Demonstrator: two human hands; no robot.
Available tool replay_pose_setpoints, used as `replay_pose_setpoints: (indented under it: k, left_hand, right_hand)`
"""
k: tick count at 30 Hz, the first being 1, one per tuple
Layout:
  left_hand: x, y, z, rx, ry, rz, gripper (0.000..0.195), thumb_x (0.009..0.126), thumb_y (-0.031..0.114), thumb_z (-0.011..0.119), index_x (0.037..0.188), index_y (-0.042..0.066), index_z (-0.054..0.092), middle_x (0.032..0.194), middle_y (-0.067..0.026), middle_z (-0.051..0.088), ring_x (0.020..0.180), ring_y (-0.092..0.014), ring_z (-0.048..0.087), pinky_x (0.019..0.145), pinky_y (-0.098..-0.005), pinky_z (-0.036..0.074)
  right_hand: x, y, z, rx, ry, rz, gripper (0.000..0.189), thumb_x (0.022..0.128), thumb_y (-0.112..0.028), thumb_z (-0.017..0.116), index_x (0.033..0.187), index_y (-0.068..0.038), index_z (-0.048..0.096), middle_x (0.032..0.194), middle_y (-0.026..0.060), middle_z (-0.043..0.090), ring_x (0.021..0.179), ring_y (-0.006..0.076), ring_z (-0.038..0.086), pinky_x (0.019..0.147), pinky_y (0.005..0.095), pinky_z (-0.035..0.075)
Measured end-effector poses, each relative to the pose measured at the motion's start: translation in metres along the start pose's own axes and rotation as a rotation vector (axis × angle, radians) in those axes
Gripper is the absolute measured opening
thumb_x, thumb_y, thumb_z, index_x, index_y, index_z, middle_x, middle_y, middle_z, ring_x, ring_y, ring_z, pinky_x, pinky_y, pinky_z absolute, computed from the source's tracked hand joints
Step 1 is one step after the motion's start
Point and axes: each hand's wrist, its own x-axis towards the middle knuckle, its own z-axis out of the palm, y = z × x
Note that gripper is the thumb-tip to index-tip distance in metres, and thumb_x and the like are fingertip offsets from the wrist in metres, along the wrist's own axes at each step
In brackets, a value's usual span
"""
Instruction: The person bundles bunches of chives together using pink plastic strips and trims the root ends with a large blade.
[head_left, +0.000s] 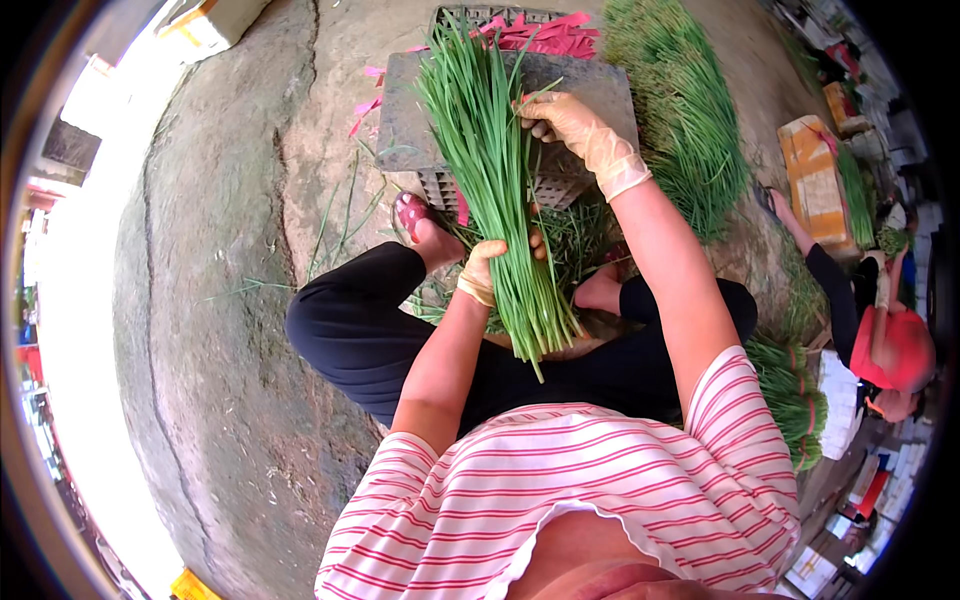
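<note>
My left hand (484, 271), in a thin pale glove, is closed round the lower part of a bunch of long green garlic chives (491, 172). The cut stalk ends point towards my lap, and the leaf tips lie over a dark board (585, 90) on a plastic crate (556, 189). My right hand (546, 118), gloved the same way, is at the right side of the leaves, thumb and fingertips pinched together at a leaf; how much it holds is hard to see. Pink strips (551, 35) lie at the board's far edge.
A large heap of loose chives (686, 127) lies on the concrete floor to the right. Tied bundles (791, 397) rest beside my right side. Trimmed leaves (577, 232) litter the ground between my feet. Farther right, a co-worker (892, 337) sits near a foam box with orange tape (817, 184).
</note>
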Motion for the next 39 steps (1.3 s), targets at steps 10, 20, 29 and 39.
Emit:
replay_pose_setpoints:
  k: [10, 20, 29, 39]
  left_hand:
    - [0.002, -0.002, 0.0, -0.054, -0.026, -0.005, 0.075, 0.063, 0.025, 0.07, 0.129, 0.01, 0.038, 0.09, -0.0077, 0.05, 0.087, -0.023, 0.052, 0.079, -0.0375, 0.045]
    - [0.0, 0.001, -0.005, -0.088, -0.049, 0.008, 0.074, 0.062, 0.026, 0.071, 0.127, 0.01, 0.04, 0.089, -0.0058, 0.049, 0.084, -0.022, 0.05, 0.086, -0.0383, 0.042]
    - [0.0, 0.0, -0.011, -0.089, -0.132, 0.012, 0.083, 0.061, 0.025, 0.073, 0.13, 0.007, 0.031, 0.083, -0.0061, 0.052, 0.077, -0.021, 0.054, 0.085, -0.0426, 0.044]
    - [0.002, -0.005, -0.007, -0.013, -0.153, -0.024, 0.084, 0.06, 0.027, 0.073, 0.133, 0.007, 0.036, 0.081, -0.0066, 0.051, 0.075, -0.022, 0.052, 0.08, -0.0369, 0.044]
  right_hand:
    - [-0.021, 0.003, -0.002, 0.062, -0.135, 0.008, 0.025, 0.084, -0.031, 0.063, 0.097, -0.011, 0.065, 0.081, -0.0083, 0.059, 0.06, 0.003, 0.047, 0.053, 0.0174, 0.031]
    - [-0.04, 0.001, 0.013, 0.138, 0.339, -0.163, 0.022, 0.088, -0.026, 0.055, 0.098, -0.008, 0.064, 0.074, -0.0026, 0.056, 0.059, 0.0059, 0.046, 0.052, 0.0194, 0.035]
    - [-0.018, -0.007, -0.003, 0.071, 0.336, -0.166, 0.023, 0.088, -0.024, 0.055, 0.104, -0.008, 0.061, 0.108, 0.0037, 0.062, 0.095, 0.0125, 0.059, 0.08, 0.0254, 0.042]
    - [0.024, 0.004, -0.017, 0.211, 0.223, 0.092, 0.02, 0.082, -0.026, 0.059, 0.094, -0.01, 0.063, 0.081, -0.0016, 0.06, 0.063, 0.0083, 0.053, 0.052, 0.0221, 0.036]
